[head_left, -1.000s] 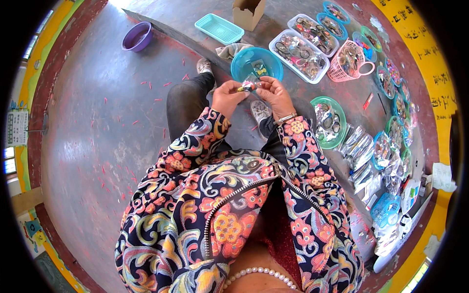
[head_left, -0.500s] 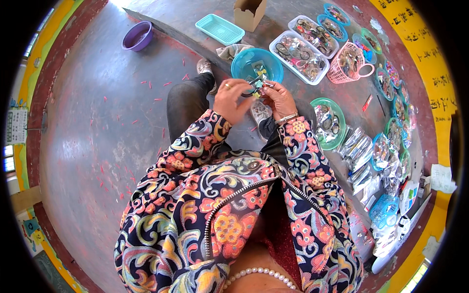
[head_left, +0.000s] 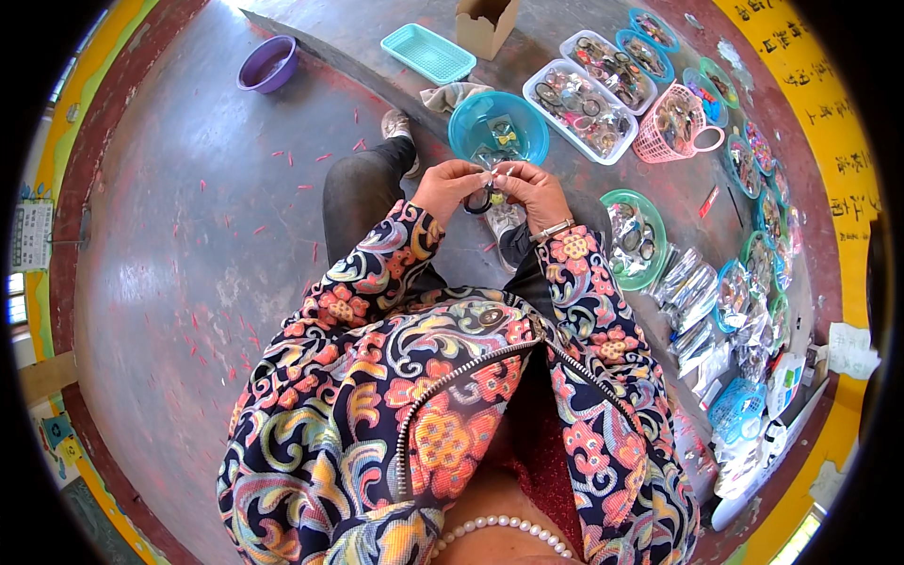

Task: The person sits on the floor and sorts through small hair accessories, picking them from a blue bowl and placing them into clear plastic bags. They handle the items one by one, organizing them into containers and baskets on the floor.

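We see bright, even daylight across the concrete floor (head_left: 188, 282); the brightest patch lies toward twelve o'clock, where the surface washes pale; shadows are soft and short, gathered under the patterned jacket (head_left: 452, 395) near the middle; colours read saturated; focus is sharp at centre, softening toward the rim; the fisheye bends the yellow border (head_left: 810, 141) strongly at three o'clock; a black vignette rings the whole frame.

Both hands (head_left: 492, 188) raised, fingertips together
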A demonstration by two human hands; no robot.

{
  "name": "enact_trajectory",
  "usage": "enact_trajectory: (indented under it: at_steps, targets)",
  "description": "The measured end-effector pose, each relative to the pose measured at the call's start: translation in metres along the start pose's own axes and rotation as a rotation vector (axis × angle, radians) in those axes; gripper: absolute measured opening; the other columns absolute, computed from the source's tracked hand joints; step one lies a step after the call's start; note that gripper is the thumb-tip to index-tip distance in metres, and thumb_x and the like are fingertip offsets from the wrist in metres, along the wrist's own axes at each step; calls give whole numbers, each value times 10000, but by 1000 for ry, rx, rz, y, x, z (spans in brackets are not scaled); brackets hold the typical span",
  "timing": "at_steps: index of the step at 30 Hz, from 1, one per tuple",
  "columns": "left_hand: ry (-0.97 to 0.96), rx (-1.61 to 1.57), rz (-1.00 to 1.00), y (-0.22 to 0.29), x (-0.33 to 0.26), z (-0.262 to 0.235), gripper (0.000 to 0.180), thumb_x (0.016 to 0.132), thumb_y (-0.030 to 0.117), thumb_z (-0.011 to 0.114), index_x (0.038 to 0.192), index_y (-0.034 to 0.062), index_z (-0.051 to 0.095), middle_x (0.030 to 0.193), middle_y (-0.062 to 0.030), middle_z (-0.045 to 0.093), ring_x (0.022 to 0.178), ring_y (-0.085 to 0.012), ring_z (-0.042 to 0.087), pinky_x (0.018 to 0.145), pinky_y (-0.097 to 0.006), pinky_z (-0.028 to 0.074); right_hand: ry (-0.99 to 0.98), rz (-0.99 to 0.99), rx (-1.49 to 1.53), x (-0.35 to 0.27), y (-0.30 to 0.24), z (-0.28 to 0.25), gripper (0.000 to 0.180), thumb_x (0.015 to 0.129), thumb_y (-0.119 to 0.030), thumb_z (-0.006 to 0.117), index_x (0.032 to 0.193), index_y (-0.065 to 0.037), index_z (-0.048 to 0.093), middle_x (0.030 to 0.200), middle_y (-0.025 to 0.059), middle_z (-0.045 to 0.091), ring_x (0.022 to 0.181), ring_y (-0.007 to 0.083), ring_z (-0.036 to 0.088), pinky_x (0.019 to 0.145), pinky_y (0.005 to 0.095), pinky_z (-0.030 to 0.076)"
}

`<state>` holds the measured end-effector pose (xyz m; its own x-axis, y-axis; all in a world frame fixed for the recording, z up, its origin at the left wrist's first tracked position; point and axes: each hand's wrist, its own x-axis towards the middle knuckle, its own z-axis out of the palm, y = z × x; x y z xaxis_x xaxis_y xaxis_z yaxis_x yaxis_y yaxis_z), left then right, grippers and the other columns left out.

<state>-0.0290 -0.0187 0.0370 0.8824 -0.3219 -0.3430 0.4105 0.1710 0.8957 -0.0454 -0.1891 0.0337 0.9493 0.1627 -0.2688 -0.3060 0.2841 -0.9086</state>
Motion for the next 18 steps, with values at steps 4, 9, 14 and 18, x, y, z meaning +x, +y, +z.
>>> enact_trajectory:
  at_steps: [4, 9, 14, 18]
  targets:
    - [1, 28, 132, -7, 4, -3, 137, 776, 55, 599, 892, -18, 593, 757, -21, 593, 648, -62, 514, 589, -186, 410, -5, 37, 8, 1, -3, 1, 218, 802, -263, 596, 905, -72, 613, 784, -27, 603, 685, 40, 525, 572, 177, 376]
    - [19, 55, 222, -3, -1, 2, 170, 761, 23, 598, 925, -21, 601, 790, -27, 604, 689, -65, 531, 631, -189, 425, -34, 57, -63, 2, 1, -1, 260, 804, -314, 589, 896, -72, 612, 774, -26, 603, 689, 40, 522, 565, 175, 366]
    - [-11, 74, 237, -9, 1, -2, 202, 761, -1, 581, 962, -15, 594, 817, -33, 604, 763, -78, 547, 695, -195, 438, -62, 47, -111, 3, 2, 0, 234, 794, -273, 605, 905, -67, 606, 792, -21, 609, 713, 45, 532, 570, 174, 366]
    - [-27, 154, 317, -10, 0, 0, 226, 777, 4, 563, 1002, -11, 573, 854, -33, 597, 779, -76, 543, 696, -198, 439, -86, 36, -79, 3, 4, -2, 224, 760, -236, 637, 898, -64, 596, 790, -28, 606, 705, 37, 523, 579, 171, 360]
